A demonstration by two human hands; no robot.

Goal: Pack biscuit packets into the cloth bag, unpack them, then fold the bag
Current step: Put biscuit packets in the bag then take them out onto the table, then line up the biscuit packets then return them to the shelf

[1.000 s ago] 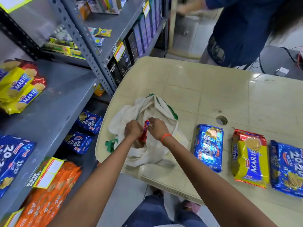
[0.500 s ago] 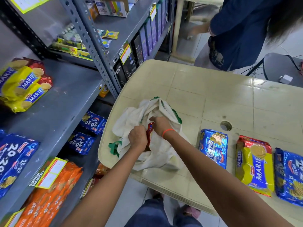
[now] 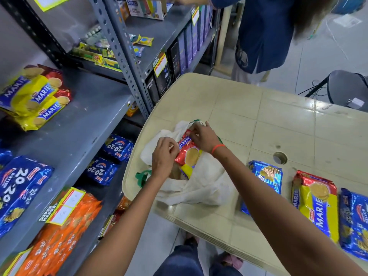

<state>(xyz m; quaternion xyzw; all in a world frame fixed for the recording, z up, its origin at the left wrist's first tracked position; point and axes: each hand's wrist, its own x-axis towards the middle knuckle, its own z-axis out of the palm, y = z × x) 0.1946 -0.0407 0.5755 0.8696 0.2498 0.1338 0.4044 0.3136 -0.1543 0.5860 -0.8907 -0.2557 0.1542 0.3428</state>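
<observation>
A white cloth bag (image 3: 201, 186) with green handles lies crumpled at the near left corner of the beige table (image 3: 278, 124). A red and yellow Marie biscuit packet (image 3: 188, 156) sticks halfway out of the bag's mouth. My right hand (image 3: 203, 136) pinches the packet's top end. My left hand (image 3: 165, 156) grips the bag's rim beside the packet. Three more packets lie in a row to the right: a blue packet (image 3: 264, 180), a Marie packet (image 3: 316, 202) and another blue packet (image 3: 354, 222).
Grey metal shelves (image 3: 83, 124) on the left carry Marie, blue 20-20 and orange biscuit packets. A person in a blue top (image 3: 264, 32) stands beyond the table's far edge. A dark chair (image 3: 348, 86) is at the far right. The table has a round hole (image 3: 280, 157).
The Marie packet has come up out of the bag: earlier only its red tip showed between my hands, now about half of it is exposed. My right hand has moved up to its top.
</observation>
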